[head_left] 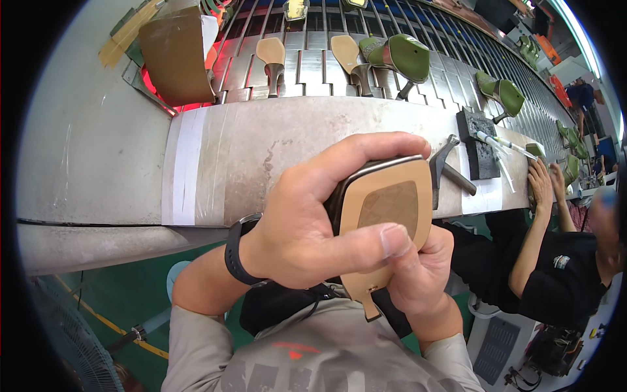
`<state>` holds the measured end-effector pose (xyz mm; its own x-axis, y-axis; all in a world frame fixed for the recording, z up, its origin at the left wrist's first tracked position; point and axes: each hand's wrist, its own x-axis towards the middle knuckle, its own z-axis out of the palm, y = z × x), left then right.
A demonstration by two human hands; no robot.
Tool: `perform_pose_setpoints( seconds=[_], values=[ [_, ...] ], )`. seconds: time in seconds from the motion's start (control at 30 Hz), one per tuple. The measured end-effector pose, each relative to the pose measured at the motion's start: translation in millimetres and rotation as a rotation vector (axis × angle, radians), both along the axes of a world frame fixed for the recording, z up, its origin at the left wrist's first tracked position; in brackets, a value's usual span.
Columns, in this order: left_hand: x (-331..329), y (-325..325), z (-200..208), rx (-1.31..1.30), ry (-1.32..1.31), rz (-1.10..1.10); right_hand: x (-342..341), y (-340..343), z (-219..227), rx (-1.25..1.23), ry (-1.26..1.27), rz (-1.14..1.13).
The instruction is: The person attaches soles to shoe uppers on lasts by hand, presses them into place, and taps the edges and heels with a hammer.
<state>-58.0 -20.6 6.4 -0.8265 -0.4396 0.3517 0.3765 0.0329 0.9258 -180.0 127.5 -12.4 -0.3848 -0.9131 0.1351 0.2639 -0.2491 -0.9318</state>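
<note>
Worker's L hand [304, 222] clamped round tan shoe sole [388, 201], thumb on face; R hand [424, 271] grips lower rt edge, fingers mostly hidden fr. me.

smooth matt shoe sole [385, 204], glossy metal slats [313, 75], rough matt block [480, 159]

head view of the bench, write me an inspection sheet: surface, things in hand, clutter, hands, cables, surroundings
Surface: grey worktop, stained, with a white strip at left
Things in hand: tan-soled shoe, sole facing up
Clutter: hammer beside a dark block, slim white tools by the block
Hands: left hand wraps the shoe, thumb across the sole; right hand grips its lower right
Cables: dark wires at lower right, ends unclear
Surroundings: slatted metal track behind carrying shoes, co-worker at right, fan at lower left
</note>
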Motion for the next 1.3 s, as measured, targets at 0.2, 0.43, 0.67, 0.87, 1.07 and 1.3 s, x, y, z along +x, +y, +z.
perform_pose_setpoints(
  seconds=[0.2,0.43,0.67,0.87,1.07,1.3],
  values=[
    [-6,1,6,0.086,-0.043,-0.013,-8,-2,5,-0.012,0.119,-0.046],
    [-39,-27,-9,0.257,0.083,-0.105,-32,-23,12,0.103,0.164,-0.079],
    [-59,-42,-16,0.216,0.129,-0.098,-59,-40,10,0.132,0.071,-0.052],
    [-61,-43,-27,0.142,0.179,-0.083,-66,-42,6,0.101,0.092,-0.019],
    [-54,-27,20,0.633,-0.064,-0.071,-68,-43,7,0.11,0.086,-0.042],
    [-56,-42,-25,-0.016,0.246,-0.091,-63,-43,16,0.174,0.194,-0.053]
  ],
)
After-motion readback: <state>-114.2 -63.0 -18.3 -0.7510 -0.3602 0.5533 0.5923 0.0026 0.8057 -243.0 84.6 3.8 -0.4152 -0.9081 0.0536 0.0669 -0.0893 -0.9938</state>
